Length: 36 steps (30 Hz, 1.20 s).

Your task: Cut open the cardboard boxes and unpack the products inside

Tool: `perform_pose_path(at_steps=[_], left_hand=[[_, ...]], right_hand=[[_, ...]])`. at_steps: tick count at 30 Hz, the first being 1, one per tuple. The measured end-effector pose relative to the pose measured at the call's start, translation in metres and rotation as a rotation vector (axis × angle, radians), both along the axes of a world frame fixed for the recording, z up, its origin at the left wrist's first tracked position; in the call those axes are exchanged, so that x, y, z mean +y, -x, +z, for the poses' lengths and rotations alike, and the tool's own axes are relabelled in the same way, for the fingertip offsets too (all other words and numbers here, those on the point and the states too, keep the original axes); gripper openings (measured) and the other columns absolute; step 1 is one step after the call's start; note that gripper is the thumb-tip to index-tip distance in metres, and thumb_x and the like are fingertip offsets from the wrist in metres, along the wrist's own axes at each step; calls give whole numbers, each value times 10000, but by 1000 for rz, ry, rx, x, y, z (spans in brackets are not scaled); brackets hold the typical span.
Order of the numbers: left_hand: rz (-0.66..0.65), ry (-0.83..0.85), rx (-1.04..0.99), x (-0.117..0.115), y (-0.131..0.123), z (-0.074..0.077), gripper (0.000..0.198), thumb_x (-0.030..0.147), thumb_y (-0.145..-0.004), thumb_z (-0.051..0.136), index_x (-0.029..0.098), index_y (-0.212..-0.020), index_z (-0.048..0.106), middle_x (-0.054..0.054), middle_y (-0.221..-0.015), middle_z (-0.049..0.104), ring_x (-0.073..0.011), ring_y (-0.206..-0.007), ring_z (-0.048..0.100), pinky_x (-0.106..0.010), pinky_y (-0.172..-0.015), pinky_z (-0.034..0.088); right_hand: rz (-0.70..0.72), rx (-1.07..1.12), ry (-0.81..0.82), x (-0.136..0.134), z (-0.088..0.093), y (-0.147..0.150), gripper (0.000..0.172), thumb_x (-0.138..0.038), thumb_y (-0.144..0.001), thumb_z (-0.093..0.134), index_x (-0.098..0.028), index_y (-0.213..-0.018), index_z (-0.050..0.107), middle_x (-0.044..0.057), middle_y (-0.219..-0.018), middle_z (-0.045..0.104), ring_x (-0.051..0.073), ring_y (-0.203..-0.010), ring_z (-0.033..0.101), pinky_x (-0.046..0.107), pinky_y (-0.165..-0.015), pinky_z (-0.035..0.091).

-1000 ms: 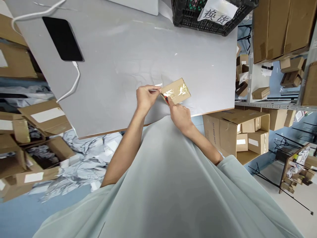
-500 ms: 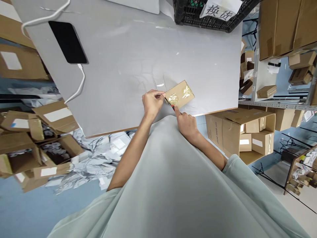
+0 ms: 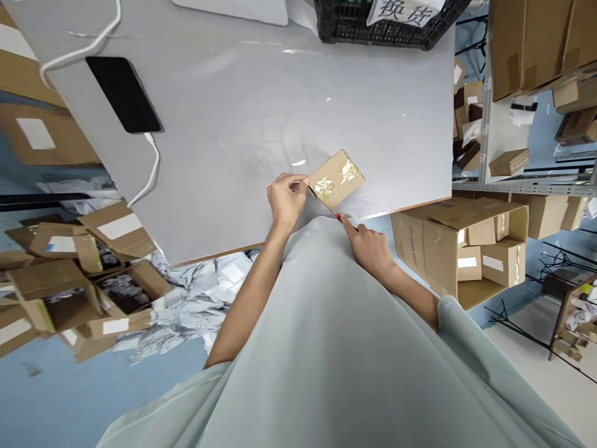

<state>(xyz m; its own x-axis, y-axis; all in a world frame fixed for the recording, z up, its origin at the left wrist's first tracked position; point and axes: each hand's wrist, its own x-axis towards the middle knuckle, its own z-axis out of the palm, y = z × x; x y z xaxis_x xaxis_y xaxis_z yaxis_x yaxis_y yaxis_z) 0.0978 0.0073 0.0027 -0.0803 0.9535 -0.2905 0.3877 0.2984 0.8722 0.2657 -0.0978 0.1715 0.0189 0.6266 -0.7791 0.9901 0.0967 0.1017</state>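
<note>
The left hand (image 3: 285, 200) was bent at the fingers, tips drawn together and touching the left corner of a small carton (image 3: 333, 180); whether they pinched the cardboard could not be told. The right hand (image 3: 372, 252), forefinger extended, was closed around a slim red-and-black tool (image 3: 338, 217), its front end at or just beside the carton's nearest corner. Contact there could not be resolved.

Head view, the only one: the carton lay at a slant on the grey bench (image 3: 224, 143), close to the near edge and right of that edge's midpoint. Clear, shiny tape (image 3: 321, 188) crossed its upper face. The right hand was just off the near edge, on the wearer's side. A white scrap (image 3: 298, 163) lay just beyond the left hand.

Toward the left edge of the bench, a dark-screened phone (image 3: 124, 94) rested with a white cable (image 3: 152, 171) plugged into its near end. A black crate (image 3: 373, 31) bearing a paper sign (image 3: 405, 11) stood near the far right corner. Off the bench, a large open carton (image 3: 424, 249) holding smaller boxes (image 3: 497, 258) was below the near right corner. Crumpled pale wrapping (image 3: 196, 317) was heaped below the near left corner.
</note>
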Motion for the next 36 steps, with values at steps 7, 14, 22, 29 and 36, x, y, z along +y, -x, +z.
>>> perform_pose_path(at_steps=[7, 14, 22, 29, 36], left_hand=[[-273, -285, 207, 0, -13, 21, 424, 294, -1048, 583, 272, -1433, 759, -105, -1521, 736, -332, -1515, 622, -533, -1297, 488], [-698, -403, 239, -5, -63, 27, 609, 397, -1100, 541, 262, -1693, 553, -144, -1758, 555, -416, -1753, 310, -726, -1435, 98], [-669, -388, 260, -5, -65, 15, 635, 409, -1088, 556, 283, -1710, 538, -151, -1764, 547, -424, -1756, 303, -754, -1421, 61], [-659, -383, 237, -5, -66, 15, 650, 416, -1074, 579, 290, -1711, 540, -150, -1759, 554, -439, -1747, 318, -747, -1417, 80], [-646, -380, 216, -6, -66, 12, 662, 435, -1074, 577, 296, -1719, 527, -142, -1756, 560, -420, -1756, 301, -726, -1420, 79]], right_hand=[[-168, -49, -256, 4, 9, -33, 619, -380, -1253, 253, -353, -1867, 181, 135, -1251, 785, 238, -932, 784, 282, -790, 536], [-230, -36, -351, 36, -11, -59, 620, -374, -1257, 223, -354, -1868, 122, 133, -1299, 761, 234, -1047, 777, 268, -867, 538], [-169, -2, -334, 55, -44, -59, 659, -290, -1241, 249, -393, -1863, 58, 140, -1356, 722, 226, -1114, 774, 273, -935, 565], [-152, -12, -327, 66, -53, -57, 696, -236, -1223, 259, -383, -1867, 36, 151, -1399, 691, 233, -1164, 757, 298, -980, 592], [-159, -35, -354, 64, -52, -44, 763, -166, -1187, 316, -399, -1866, 59, 154, -1372, 671, 244, -1194, 747, 338, -1002, 628]])
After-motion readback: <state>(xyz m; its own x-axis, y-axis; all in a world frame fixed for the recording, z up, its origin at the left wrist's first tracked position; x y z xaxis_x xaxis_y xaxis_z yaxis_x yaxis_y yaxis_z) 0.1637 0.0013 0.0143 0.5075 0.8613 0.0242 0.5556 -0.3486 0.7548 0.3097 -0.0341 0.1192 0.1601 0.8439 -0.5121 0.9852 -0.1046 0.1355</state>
